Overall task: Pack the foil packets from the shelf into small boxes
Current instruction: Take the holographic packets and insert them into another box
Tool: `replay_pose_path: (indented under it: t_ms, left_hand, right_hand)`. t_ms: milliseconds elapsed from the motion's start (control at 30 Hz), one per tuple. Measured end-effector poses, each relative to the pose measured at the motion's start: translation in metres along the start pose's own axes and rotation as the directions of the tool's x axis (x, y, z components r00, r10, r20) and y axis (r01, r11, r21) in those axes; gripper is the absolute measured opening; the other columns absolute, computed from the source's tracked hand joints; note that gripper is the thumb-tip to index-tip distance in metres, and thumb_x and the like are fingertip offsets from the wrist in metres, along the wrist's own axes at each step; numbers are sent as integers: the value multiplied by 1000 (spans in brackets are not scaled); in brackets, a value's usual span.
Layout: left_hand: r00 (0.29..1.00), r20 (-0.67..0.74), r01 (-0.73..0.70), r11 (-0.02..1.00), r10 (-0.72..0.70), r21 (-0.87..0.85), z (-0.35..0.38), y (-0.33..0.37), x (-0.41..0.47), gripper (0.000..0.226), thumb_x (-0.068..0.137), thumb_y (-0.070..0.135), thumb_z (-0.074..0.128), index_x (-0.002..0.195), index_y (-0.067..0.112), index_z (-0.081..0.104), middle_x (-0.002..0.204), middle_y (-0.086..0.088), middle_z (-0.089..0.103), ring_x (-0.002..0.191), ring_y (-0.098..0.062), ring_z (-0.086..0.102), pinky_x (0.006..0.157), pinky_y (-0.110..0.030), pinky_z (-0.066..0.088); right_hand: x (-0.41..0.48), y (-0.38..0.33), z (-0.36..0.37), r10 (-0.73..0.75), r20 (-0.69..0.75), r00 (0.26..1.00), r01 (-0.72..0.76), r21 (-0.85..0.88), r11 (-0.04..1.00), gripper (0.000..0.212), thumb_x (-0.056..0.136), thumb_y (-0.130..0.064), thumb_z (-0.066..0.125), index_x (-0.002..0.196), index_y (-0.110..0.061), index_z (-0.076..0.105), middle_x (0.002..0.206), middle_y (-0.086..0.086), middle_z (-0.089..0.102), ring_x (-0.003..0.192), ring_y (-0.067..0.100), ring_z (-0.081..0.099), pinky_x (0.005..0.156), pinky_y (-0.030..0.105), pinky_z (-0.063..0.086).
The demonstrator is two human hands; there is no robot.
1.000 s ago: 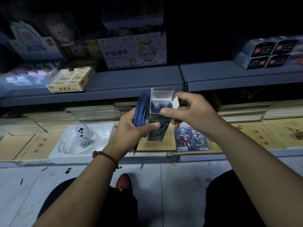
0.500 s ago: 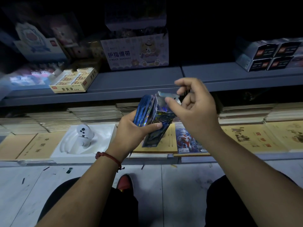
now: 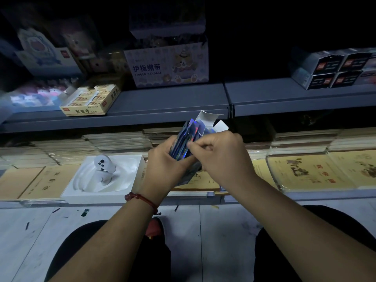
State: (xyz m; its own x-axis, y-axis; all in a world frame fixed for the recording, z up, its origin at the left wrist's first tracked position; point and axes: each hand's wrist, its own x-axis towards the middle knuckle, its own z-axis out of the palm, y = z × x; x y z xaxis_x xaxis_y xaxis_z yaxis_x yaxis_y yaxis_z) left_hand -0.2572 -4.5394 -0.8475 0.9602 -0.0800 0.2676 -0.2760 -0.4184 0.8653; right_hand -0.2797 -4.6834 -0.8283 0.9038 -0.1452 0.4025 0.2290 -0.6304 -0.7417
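Observation:
My left hand [image 3: 164, 165] grips a stack of shiny blue foil packets [image 3: 183, 141] together with a small box [image 3: 205, 121] whose white top flaps stand open. My right hand [image 3: 221, 157] has come in from the right, and its thumb and fingers pinch the packets at the edge of the stack. The lower part of the box is hidden behind both hands. All of this is held in front of the lower shelf, at the middle of the view.
A white moulded tray [image 3: 130, 180] with a white controller [image 3: 103, 165] sits left of my hands on stacked notebooks [image 3: 305, 174]. On the grey upper shelf [image 3: 162, 104] stand an eraser box [image 3: 91, 100], a finger bandage carton [image 3: 168, 66] and dark boxes [image 3: 333, 70]. My knees and a red shoe [image 3: 154, 228] are below.
My right hand dropped from above the box flaps and closed its fingers on the packet stack. The packets and box tilted slightly and stayed in my left hand.

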Motion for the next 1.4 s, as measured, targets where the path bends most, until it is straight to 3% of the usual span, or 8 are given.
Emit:
replay_pose_path:
  t_ms: [200, 433, 567, 900, 1067, 1200, 1300, 1400]
  left_hand:
    - [1000, 26, -13, 1000, 13, -6, 0, 0, -1, 28, 77, 9, 79, 99, 25, 72, 70, 5, 69, 59, -1, 57, 56, -10, 44]
    - [999, 32, -24, 1000, 24, -12, -5, -7, 6, 42, 71, 32, 92, 107, 24, 73, 89, 11, 77, 85, -6, 72, 74, -27, 59]
    - [997, 63, -32, 998, 35, -60, -4, -6, 4, 44, 71, 21, 93, 110, 19, 74, 89, 8, 78, 78, 4, 71, 65, -12, 53]
    - [997, 65, 53, 999, -52, -2, -7, -27, 13, 39, 71, 36, 91, 104, 32, 71, 93, 12, 76, 86, -8, 71, 71, -21, 57]
    - [992, 56, 114, 988, -109, -107, -11, -28, 16, 39, 75, 26, 90, 109, 26, 72, 98, 15, 77, 92, -4, 73, 79, -27, 59]
    - [993, 78, 106, 976, -92, -191, -11, -22, 14, 37, 76, 16, 89, 107, 24, 72, 96, 20, 77, 91, 1, 72, 72, -12, 54]
    - [994, 75, 88, 978, -75, -188, -10, -21, 13, 38, 75, 17, 89, 106, 30, 71, 97, 21, 76, 93, 2, 72, 75, -10, 52]
    - [995, 79, 80, 979, -66, -188, -9, -19, 13, 39, 75, 19, 90, 106, 33, 71, 98, 22, 76, 94, 2, 72, 78, -14, 53]
  right_hand:
    - [-4, -4, 8, 16, -48, 999, -12, 86, 996, 28, 84, -32, 63, 63, -14, 71, 47, -1, 59, 47, 21, 60, 56, 39, 57]
    - [7, -7, -11, 4, -329, 944, 91, 274, 957, 26, 85, -8, 70, 62, -7, 59, 47, 5, 47, 46, 10, 38, 51, 26, 38]
    - [9, -4, -15, 109, -218, 970, -18, 382, 924, 27, 92, -12, 69, 70, -4, 55, 51, 3, 43, 49, 10, 35, 50, 27, 35]
    - [16, -6, -33, 142, -347, 927, 32, 451, 892, 26, 96, -21, 64, 76, -7, 56, 52, 33, 42, 44, 47, 40, 42, 47, 37]
    - [21, 0, -50, 184, -462, 868, 91, 513, 854, 30, 102, -17, 59, 75, -22, 49, 38, -1, 44, 34, 20, 43, 44, 24, 34]
    - [21, 3, -51, 143, -463, 875, 115, 485, 867, 27, 103, -20, 59, 85, -1, 53, 38, 0, 44, 35, 25, 44, 45, 25, 35]
    - [19, 2, -49, 87, -446, 891, 141, 453, 880, 25, 102, -21, 60, 91, 2, 57, 46, 26, 38, 40, 44, 40, 41, 38, 34]
    - [18, -3, -47, 26, -426, 904, 154, 383, 911, 14, 99, -28, 60, 85, -26, 60, 48, 28, 39, 41, 46, 38, 44, 52, 34]
